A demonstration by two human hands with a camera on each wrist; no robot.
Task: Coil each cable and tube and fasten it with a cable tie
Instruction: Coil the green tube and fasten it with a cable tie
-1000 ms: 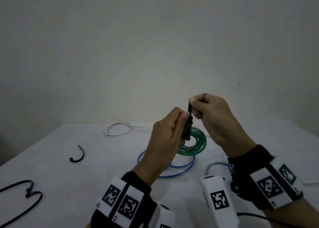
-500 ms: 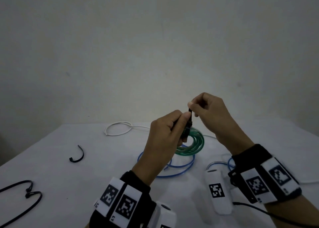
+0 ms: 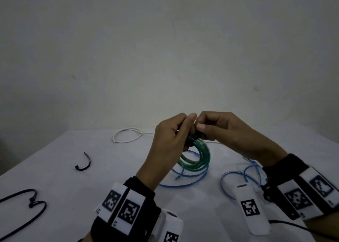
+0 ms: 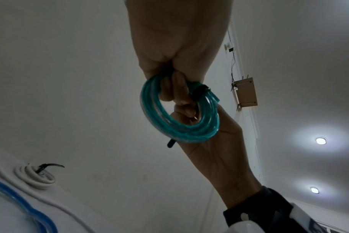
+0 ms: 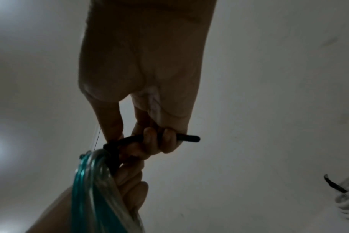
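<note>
A coil of green tube hangs in the air above the white table. My left hand grips the top of the coil, with fingers through its ring. A black cable tie wraps the coil at the top. My right hand pinches the tie's free tail, whose tip sticks out past the curled fingers. In the head view the tie is mostly hidden between the two hands.
A loose blue tube lies under the hands and runs to the right. A white cable loops at the back. A spare black tie and a black cable lie left. A tied white coil rests on the table.
My right hand has come down from above the coil to close against the left hand. The upright tail of the tie seen earlier is now hidden between the hands.
</note>
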